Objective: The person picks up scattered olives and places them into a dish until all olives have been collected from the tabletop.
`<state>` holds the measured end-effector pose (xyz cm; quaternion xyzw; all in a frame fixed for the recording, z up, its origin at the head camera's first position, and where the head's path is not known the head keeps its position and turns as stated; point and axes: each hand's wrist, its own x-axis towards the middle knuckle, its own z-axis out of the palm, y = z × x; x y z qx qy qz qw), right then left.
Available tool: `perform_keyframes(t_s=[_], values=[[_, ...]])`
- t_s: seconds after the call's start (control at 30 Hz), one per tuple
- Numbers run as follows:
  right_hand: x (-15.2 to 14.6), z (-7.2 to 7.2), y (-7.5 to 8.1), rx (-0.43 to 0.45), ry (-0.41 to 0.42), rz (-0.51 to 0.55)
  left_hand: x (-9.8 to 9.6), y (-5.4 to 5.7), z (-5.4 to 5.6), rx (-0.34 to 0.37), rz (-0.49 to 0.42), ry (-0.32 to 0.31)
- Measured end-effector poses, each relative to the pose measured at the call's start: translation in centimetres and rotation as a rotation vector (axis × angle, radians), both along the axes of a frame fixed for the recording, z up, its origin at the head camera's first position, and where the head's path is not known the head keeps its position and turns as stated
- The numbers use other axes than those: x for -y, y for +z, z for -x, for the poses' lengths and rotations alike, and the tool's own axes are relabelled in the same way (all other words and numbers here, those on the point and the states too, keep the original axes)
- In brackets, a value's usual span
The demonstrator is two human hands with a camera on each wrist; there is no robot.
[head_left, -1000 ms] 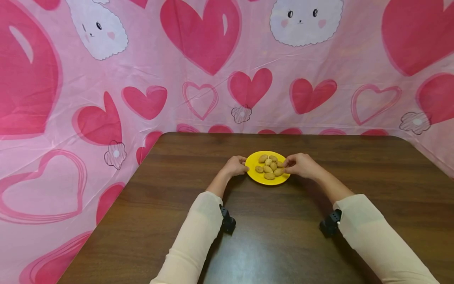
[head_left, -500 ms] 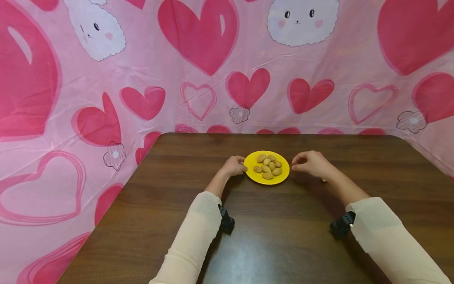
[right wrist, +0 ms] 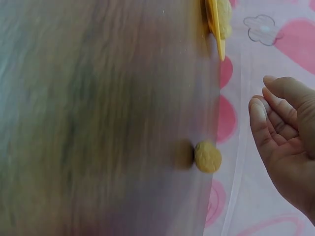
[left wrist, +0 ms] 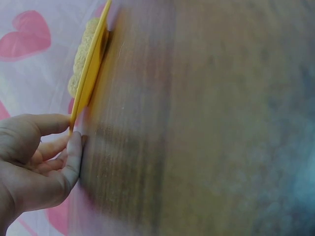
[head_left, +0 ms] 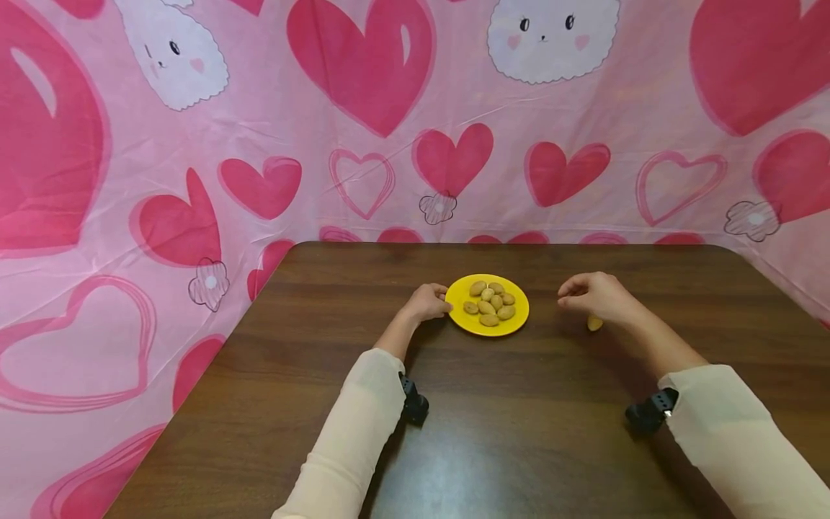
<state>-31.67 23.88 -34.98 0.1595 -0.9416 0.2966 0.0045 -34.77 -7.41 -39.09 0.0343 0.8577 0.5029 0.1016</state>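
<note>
A round yellow plate point(head_left: 457, 317) lies on the wooden table, bearing several oval tan lumps point(head_left: 489, 320) that look like small potatoes. My left hand point(head_left: 428, 303) pinches the plate's left rim; in the left wrist view the thumb and fingers meet at the edge. To the right of the plate, my right hand point(head_left: 599, 297) hovers over the table, its fingers loosely bent and holding nothing. A gap shows between thumb and fingertips point(right wrist: 257, 109). One loose tan lump point(right wrist: 207, 157) sits on the table below the right hand, partly hidden by it in the head view.
The dark brown wooden table point(head_left: 506, 404) reaches back to a pink cloth point(head_left: 279, 101) printed with hearts. Black wrist cameras sit at the left sleeve point(head_left: 415, 404) and the right sleeve point(head_left: 650, 411).
My right hand has drawn away from the plate's right side, moving right toward the loose lump, which has come into sight. The left hand stays at the plate's rim.
</note>
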Motion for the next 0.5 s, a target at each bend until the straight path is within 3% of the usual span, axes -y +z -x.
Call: perform_keyframes(t_s=[0.5], values=[[-2.6, -0.4, -0.7, -0.02, -0.072, -0.122, 0.0, 0.0, 0.0, 0.01, -0.004, 0.006]])
